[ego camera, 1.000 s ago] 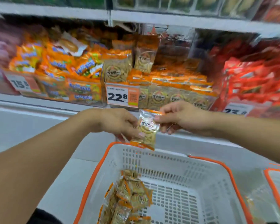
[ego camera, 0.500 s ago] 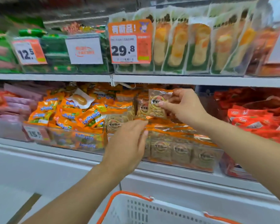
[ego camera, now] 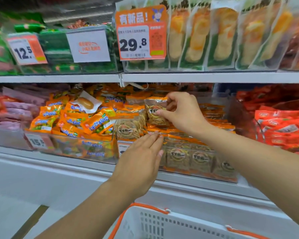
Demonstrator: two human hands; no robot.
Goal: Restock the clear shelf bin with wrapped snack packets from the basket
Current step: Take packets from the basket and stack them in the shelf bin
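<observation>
My right hand [ego camera: 181, 112] pinches a clear wrapped snack packet [ego camera: 154, 111] with an orange top and a round label, holding it upright over the clear shelf bin [ego camera: 197, 163]. The bin on the lower shelf holds several matching packets, some standing at its front, some stacked flat. My left hand [ego camera: 141, 157] stretches toward the bin with straight fingers, its fingertips at the bin's front rim, holding nothing. The white basket [ego camera: 155, 223] with orange handles shows only its rim at the bottom; its contents are out of view.
A bin of orange candy packets [ego camera: 72, 125] sits left of the snack bin, and red packets [ego camera: 280, 128] fill the right. The upper shelf [ego camera: 197, 77] overhangs close above, carrying green packs, tall pouches and a 29.8 price tag [ego camera: 141, 34].
My right hand lifted the packet from over the basket up to the shelf bin. My left hand let go of it and now reaches for the bin's front. The view tilted upward.
</observation>
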